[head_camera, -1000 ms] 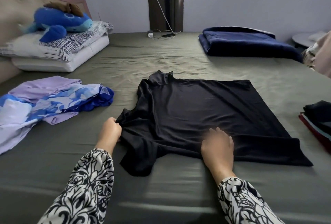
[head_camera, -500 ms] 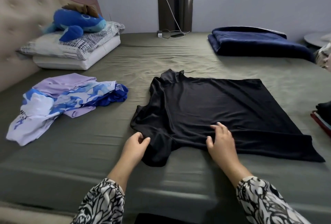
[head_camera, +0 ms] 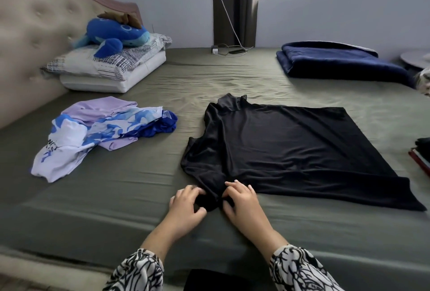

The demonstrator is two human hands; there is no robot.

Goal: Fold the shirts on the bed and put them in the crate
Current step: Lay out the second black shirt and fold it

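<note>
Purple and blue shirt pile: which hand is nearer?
Left. The left hand grips the black shirt's near sleeve, on the side facing the purple and blue shirt pile. The right hand grips the same sleeve just beyond, farther from the pile.

A black shirt (head_camera: 286,148) is lying spread flat on the olive bed (head_camera: 116,202), collar pointing toward the far side, its near sleeve bunching at the front edge. To its left, a lilac shirt (head_camera: 102,110) and a blue-and-white shirt (head_camera: 76,141) are lying crumpled together.
</note>
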